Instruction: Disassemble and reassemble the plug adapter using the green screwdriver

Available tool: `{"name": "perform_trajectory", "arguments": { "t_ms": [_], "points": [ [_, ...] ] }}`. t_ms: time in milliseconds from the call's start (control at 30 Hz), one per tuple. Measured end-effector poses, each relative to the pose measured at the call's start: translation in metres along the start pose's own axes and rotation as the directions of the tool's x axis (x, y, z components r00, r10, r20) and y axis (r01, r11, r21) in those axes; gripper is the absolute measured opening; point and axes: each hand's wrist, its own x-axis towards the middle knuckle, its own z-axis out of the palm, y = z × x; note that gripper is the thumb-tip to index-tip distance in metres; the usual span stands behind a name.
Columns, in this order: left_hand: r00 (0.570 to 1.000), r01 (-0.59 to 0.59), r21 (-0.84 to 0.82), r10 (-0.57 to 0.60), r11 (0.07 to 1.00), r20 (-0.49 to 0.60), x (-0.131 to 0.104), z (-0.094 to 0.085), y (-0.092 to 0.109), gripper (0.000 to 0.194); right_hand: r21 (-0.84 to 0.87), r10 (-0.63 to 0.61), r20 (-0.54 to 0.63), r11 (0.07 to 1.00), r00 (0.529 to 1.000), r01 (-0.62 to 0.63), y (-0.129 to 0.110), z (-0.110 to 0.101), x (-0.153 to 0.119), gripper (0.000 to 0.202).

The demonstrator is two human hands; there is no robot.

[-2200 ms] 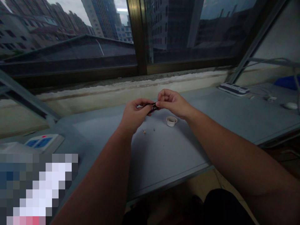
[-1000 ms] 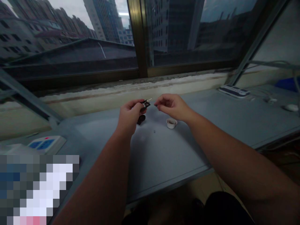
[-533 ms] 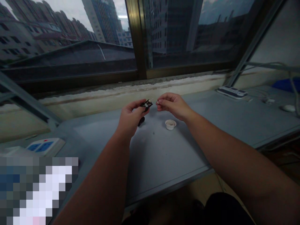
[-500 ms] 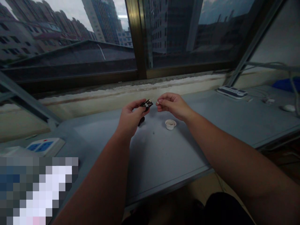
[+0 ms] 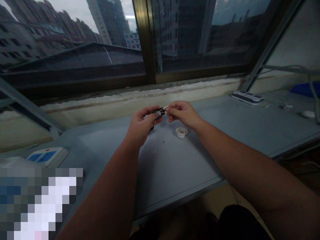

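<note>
Above the grey table, my left hand (image 5: 143,124) grips a small dark object (image 5: 159,112) with pale thin parts on it. My right hand (image 5: 182,114) is pinched at the object's right end, its fingertips round a small whitish piece too tiny to make out well. Both hands' fingertips nearly meet. A small white round cup (image 5: 181,132) stands on the table below my right hand. Partly hidden under my left hand, another dark item (image 5: 151,129) shows. A tiny grey bit (image 5: 163,141) lies left of the cup.
The grey table (image 5: 175,180) runs below a window. A white power strip with blue sockets (image 5: 47,156) is at the left, another power strip (image 5: 247,97) at the back right. Cables, a white round item (image 5: 308,114) and a blue item (image 5: 306,89) lie far right.
My right hand's fingertips have come to the dark object's right end, closing the gap that was there. My left hand has shifted slightly right with the object.
</note>
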Motion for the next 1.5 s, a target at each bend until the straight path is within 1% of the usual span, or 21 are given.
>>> {"name": "perform_trajectory", "arguments": {
  "t_ms": [100, 233, 300, 433, 500, 633, 833, 1100, 1233, 1367, 1500],
  "points": [
    [1.0, -0.01, 0.009, 0.011, 1.0, -0.005, 0.0, -0.0001, -0.0001, 0.038, 0.014, -0.01, -0.002, 1.0, 1.0, 0.01, 0.0005, -0.0002, 0.0005, 0.039],
    [0.999, -0.002, 0.024, 0.003, 1.0, -0.043, 0.0009, -0.0008, -0.0003, 0.037, 0.051, 0.055, -0.011, 0.997, 0.998, -0.054, -0.0012, -0.0004, 0.0004, 0.039],
    [0.998, 0.0, 0.03, 0.002, 1.0, -0.062, 0.0015, -0.0015, -0.0003, 0.037, 0.061, 0.062, -0.017, 0.996, 0.998, -0.061, -0.0015, -0.0005, 0.0003, 0.038],
    [0.999, -0.007, 0.042, 0.009, 0.999, -0.051, 0.0015, -0.0018, 0.0001, 0.037, 0.071, 0.043, -0.01, 0.997, 0.999, -0.043, -0.0009, -0.0014, 0.0005, 0.033],
    [0.999, -0.007, 0.049, 0.009, 0.999, -0.049, 0.0012, -0.0014, 0.0005, 0.037, 0.059, 0.057, -0.007, 0.997, 0.998, -0.056, -0.0008, -0.0021, 0.0008, 0.033],
    [0.999, -0.008, 0.081, 0.012, 0.997, -0.047, 0.0014, -0.0015, 0.0003, 0.04, 0.069, 0.099, -0.008, 0.993, 0.995, -0.099, -0.002, -0.0027, 0.0005, 0.034],
    [0.999, -0.019, 0.092, 0.022, 0.996, -0.032, 0.0019, -0.0025, -0.0005, 0.04, 0.11, 0.116, 0.027, 0.987, 0.993, -0.118, -0.0028, -0.0019, -0.0015, 0.037],
    [0.999, -0.021, 0.124, 0.025, 0.992, -0.031, 0.0002, -0.0011, 0.0024, 0.038, 0.073, 0.125, 0.017, 0.989, 0.992, -0.126, -0.0034, -0.0015, -0.0015, 0.04],
    [0.998, -0.036, 0.154, 0.043, 0.987, -0.037, -0.0004, -0.001, 0.0022, 0.038, 0.06, 0.161, 0.044, 0.985, 0.986, -0.164, -0.0052, -0.0046, -0.0014, 0.035],
    [0.999, -0.031, 0.203, 0.038, 0.979, -0.032, -0.0005, -0.0019, 0.0011, 0.042, 0.06, 0.233, 0.083, 0.969, 0.969, -0.238, -0.0072, -0.0081, -0.0017, 0.03],
    [0.999, -0.035, 0.244, 0.038, 0.969, -0.007, -0.0011, -0.0031, 0.0015, 0.044, 0.066, 0.285, 0.076, 0.955, 0.955, -0.29, -0.0077, -0.009, -0.0019, 0.026]
  ]
}}
